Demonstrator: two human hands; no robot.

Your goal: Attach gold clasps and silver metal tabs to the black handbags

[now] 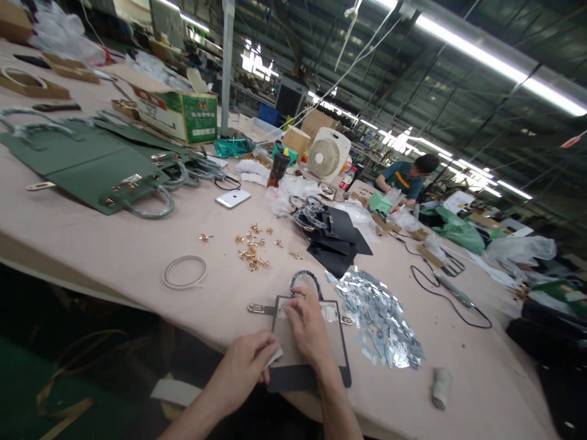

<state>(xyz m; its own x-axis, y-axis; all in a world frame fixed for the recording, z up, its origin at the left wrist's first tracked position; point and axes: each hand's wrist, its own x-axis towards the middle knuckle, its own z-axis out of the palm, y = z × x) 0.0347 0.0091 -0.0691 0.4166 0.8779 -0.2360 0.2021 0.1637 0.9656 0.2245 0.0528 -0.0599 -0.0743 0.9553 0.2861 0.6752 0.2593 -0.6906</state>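
Pinkish tabletop [220,287]: left hand [247,362] pinching a pale strip [274,357], right hand [306,324] (grip: cannot tell) over a dark-edged panel [293,355].

Left hand [245,365] pinches a pale piece [275,354]; right hand [306,322] rests on a dark-edged panel [293,379]; silvery plates [381,319] lie right.
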